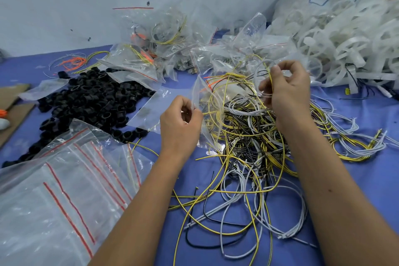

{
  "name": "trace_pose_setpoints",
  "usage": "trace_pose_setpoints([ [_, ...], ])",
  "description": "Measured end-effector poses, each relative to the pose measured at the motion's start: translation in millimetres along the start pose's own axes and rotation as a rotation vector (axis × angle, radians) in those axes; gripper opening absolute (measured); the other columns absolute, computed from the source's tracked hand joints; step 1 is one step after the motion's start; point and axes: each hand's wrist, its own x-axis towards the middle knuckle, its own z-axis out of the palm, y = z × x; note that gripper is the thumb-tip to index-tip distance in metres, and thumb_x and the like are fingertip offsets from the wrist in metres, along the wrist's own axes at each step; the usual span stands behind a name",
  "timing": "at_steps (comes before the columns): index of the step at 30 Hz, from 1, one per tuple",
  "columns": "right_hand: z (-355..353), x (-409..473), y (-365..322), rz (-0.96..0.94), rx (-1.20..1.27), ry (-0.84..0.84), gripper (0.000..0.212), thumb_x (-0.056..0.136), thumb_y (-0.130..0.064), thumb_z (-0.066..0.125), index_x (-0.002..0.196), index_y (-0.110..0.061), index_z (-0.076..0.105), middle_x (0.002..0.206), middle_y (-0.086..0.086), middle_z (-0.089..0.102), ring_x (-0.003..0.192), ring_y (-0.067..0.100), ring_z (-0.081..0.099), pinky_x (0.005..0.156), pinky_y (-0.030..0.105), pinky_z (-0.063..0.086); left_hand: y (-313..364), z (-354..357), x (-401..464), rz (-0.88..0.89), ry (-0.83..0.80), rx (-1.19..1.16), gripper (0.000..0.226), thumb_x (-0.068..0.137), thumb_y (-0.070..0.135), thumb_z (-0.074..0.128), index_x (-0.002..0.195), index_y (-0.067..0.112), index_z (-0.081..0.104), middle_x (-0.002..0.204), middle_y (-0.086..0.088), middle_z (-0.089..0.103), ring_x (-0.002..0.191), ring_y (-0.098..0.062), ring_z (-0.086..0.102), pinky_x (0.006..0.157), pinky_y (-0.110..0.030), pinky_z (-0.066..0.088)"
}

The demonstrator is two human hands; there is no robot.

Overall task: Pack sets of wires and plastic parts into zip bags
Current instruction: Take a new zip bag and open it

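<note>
The person's left hand pinches the edge of a small clear plastic zip bag, thumb and fingers curled on the film. The bag stands roughly upright above the blue table covering, its long axis running from low near the wrist up and away from the person, with its top corner pointing toward the far wall. Yellow wire already shows through the film.

The right hand is raised just beside the bag, its fingers curled around a thin yellow-and-black striped wire together with a pale grey wire loop. The striped wire runs nearly vertical through the grip, then trails down into the tangled heap of yellow, grey and black wires that lies under both hands and spreads toward the person.

To the left sits a pile of black plastic rings. Nearer, at the lower left, lies a stack of empty clear zip bags with red seal strips. Beyond the hands is a mound of filled clear bags, and at the far right a heap of white plastic strips and rings.
</note>
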Motion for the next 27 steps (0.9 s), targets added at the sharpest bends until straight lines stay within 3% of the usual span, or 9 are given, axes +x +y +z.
trace_pose_setpoints([
  [2, 2.0, -0.8, 1.7, -0.056, -0.085, -0.047, 0.015, 0.106, -0.021, 0.051, 0.093, -0.025, 0.056, 0.052, -0.005, 0.058, 0.04, 0.009, 0.042, 0.043, 0.02, 0.032, 0.7, -0.7, -0.3, -0.023, 0.031, 0.017, 0.008, 0.079, 0.014, 0.057, 0.085, 0.014, 0.052, 0.075, -0.001, 0.056, 0.067, -0.03, 0.057, 0.066, -0.056, 0.051],
  [4, 5.0, -3.5, 0.2, -0.126, -0.171, -0.121, 0.018, 0.106, -0.02, 0.051, 0.092, -0.022, 0.063, 0.05, -0.007, 0.054, 0.042, 0.005, 0.043, 0.044, 0.02, 0.034, 4.9, -3.3, -0.2, 0.02, 0.085, 0.062, 0.024, 0.077, 0.016, 0.058, 0.101, 0.014, 0.052, 0.098, 0.0, 0.057, 0.087, -0.022, 0.058, 0.078, -0.055, 0.051],
  [8, 14.0, -13.5, -4.6, -0.226, -0.274, -0.241, 0.022, 0.106, -0.015, 0.053, 0.088, -0.018, 0.065, 0.051, -0.001, 0.05, 0.043, 0.004, 0.041, 0.045, 0.019, 0.033, 25.9, -6.3, 12.5, 0.404, 0.212, 0.295, 0.044, 0.08, 0.013, 0.059, 0.124, 0.015, 0.059, 0.125, -0.007, 0.05, 0.115, -0.027, 0.046, 0.105, -0.03, 0.037],
  [10, 16.2, -16.4, -6.5, -0.228, -0.265, -0.284, 0.024, 0.106, -0.014, 0.054, 0.085, -0.019, 0.064, 0.053, 0.005, 0.048, 0.044, 0.005, 0.04, 0.045, 0.02, 0.032, 38.2, 1.6, 27.3, 0.534, 0.129, 0.437, 0.046, 0.084, 0.01, 0.059, 0.129, 0.017, 0.064, 0.133, -0.009, 0.052, 0.12, -0.032, 0.044, 0.107, -0.029, 0.031],
  [13, 16.0, -17.8, -6.2, -0.219, -0.24, -0.325, 0.023, 0.106, -0.015, 0.054, 0.087, -0.015, 0.067, 0.055, 0.007, 0.047, 0.045, 0.003, 0.041, 0.048, 0.016, 0.033, 47.9, 19.0, 47.0, 0.58, -0.089, 0.628, 0.046, 0.093, 0.012, 0.063, 0.138, 0.023, 0.064, 0.148, -0.006, 0.049, 0.131, -0.035, 0.039, 0.111, -0.04, 0.033],
  [16, 15.6, -17.5, -3.5, -0.196, -0.17, -0.301, 0.024, 0.106, -0.015, 0.055, 0.087, -0.015, 0.07, 0.059, 0.004, 0.05, 0.049, 0.005, 0.047, 0.05, 0.016, 0.039, 47.5, 27.2, 61.3, 0.601, -0.19, 0.635, 0.026, 0.096, 0.014, 0.064, 0.12, 0.018, 0.075, 0.137, -0.002, 0.061, 0.128, -0.033, 0.043, 0.105, -0.042, 0.037],
  [18, 14.1, -13.7, -1.6, -0.182, -0.132, -0.208, 0.024, 0.105, -0.016, 0.056, 0.087, -0.016, 0.073, 0.068, 0.002, 0.06, 0.058, 0.006, 0.054, 0.057, 0.019, 0.045, 45.1, 26.1, 69.0, 0.613, -0.228, 0.6, 0.019, 0.099, 0.019, 0.065, 0.108, 0.011, 0.078, 0.119, -0.003, 0.069, 0.118, -0.032, 0.049, 0.099, -0.039, 0.039],
  [22, 8.0, -1.4, 0.4, -0.126, -0.054, 0.125, 0.026, 0.102, -0.018, 0.058, 0.083, -0.024, 0.074, 0.072, -0.008, 0.067, 0.068, 0.001, 0.058, 0.067, 0.021, 0.046, 40.5, 16.8, 76.4, 0.498, -0.214, 0.54, 0.036, 0.104, 0.03, 0.052, 0.093, 0.007, 0.077, 0.081, -0.002, 0.065, 0.088, -0.033, 0.059, 0.08, -0.039, 0.042],
  [27, -6.8, 9.5, 2.3, 0.025, 0.09, 0.538, 0.025, 0.104, -0.018, 0.056, 0.09, -0.015, 0.077, 0.067, -0.006, 0.056, 0.061, 0.004, 0.047, 0.06, 0.02, 0.038, 35.1, 9.1, 83.1, 0.074, -0.006, 0.299, 0.041, 0.104, 0.023, 0.044, 0.075, 0.013, 0.07, 0.082, -0.01, 0.075, 0.083, -0.033, 0.069, 0.084, -0.047, 0.056],
])
